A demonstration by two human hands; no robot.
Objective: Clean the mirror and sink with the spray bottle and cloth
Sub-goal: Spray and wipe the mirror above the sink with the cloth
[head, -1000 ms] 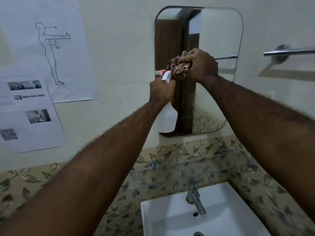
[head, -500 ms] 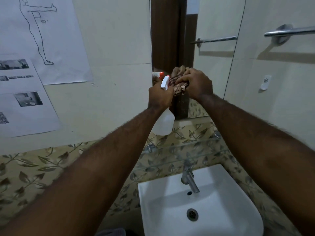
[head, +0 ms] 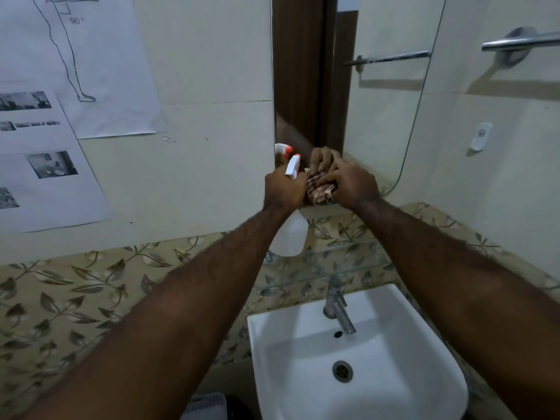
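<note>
My left hand [head: 283, 189] grips a white spray bottle [head: 290, 234] with a white and orange nozzle, held upright next to the mirror's lower left corner. My right hand [head: 353, 183] presses a bunched brown patterned cloth [head: 319, 189] against the bottom edge of the mirror [head: 378, 116]. The two hands almost touch. Below them sits the white sink [head: 303, 374] with a steel tap [head: 338, 307] and a drain [head: 342, 371].
A narrow glass shelf [head: 363, 268] runs between mirror and sink over leaf-patterned tiles. A steel towel bar [head: 521, 40] is on the wall at the upper right. Paper sheets [head: 45, 165] are stuck to the wall on the left.
Both hands have moved down the mirror from its middle to its bottom edge, the cloth wiping downward. The view has tilted down, so more of the sink shows.
</note>
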